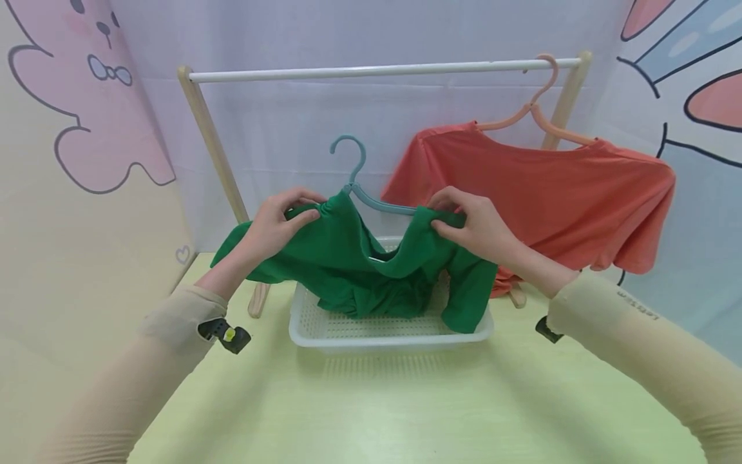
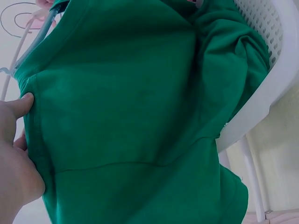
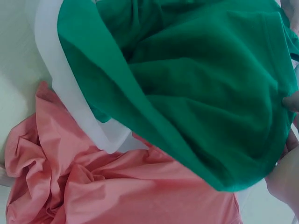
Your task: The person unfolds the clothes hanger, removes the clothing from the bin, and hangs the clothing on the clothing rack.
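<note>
A green T-shirt (image 1: 371, 277) hangs between the two hands above a white basket, with a teal hanger (image 1: 382, 205) inside its neck opening and the hook sticking up. The left hand (image 1: 281, 222) pinches the shirt's left shoulder near the collar, thumb in front. At the other shoulder, the right hand (image 1: 472, 222) pinches the cloth beside the hanger's right arm. In the left wrist view the thumb of the left hand (image 2: 16, 144) presses on the shirt's edge. The right wrist view shows the right hand (image 3: 287, 149) at the shirt's shoulder edge, its sleeve hanging down.
A white perforated basket (image 1: 394, 341) stands on the pale table (image 1: 371, 406) below the shirt. Behind, a rack with a white rail (image 1: 348, 72) and wooden legs carries a coral T-shirt (image 1: 551, 193) on an orange hanger (image 1: 530, 106) at the right.
</note>
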Demonstrator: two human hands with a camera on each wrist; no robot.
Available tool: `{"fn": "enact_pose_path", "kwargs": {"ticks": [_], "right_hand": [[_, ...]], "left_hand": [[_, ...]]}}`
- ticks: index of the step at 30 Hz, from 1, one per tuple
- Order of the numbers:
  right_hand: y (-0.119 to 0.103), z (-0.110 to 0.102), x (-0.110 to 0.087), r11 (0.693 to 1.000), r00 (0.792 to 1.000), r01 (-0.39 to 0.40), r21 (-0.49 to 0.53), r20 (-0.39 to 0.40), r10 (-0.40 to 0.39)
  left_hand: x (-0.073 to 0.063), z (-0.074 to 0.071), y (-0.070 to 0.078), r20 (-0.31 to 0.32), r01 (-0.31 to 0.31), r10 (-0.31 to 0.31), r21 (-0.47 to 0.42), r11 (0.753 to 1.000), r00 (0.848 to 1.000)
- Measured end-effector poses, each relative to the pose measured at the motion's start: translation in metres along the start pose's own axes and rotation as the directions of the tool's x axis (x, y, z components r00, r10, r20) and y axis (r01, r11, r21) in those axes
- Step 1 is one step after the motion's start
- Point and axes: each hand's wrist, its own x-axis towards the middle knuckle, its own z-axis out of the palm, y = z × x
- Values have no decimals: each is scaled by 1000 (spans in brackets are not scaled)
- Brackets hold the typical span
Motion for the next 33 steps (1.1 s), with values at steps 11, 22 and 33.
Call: {"fn": "enact_pose_path", "kwargs": {"ticks": [11, 22, 33], "right_hand": [[-3, 9, -4, 999, 998, -54, 10, -44, 54], [-2, 9, -7, 997, 995, -71, 4, -67, 71], [-2, 9, -7, 997, 994, -76, 1, -79, 75]], "left_hand": [[0, 8, 1, -4, -10, 10, -4, 1000, 1000], [2, 12, -2, 31, 15, -15, -6, 1000, 999], [3, 8, -2, 28, 28, -28, 21, 999, 999]]}}
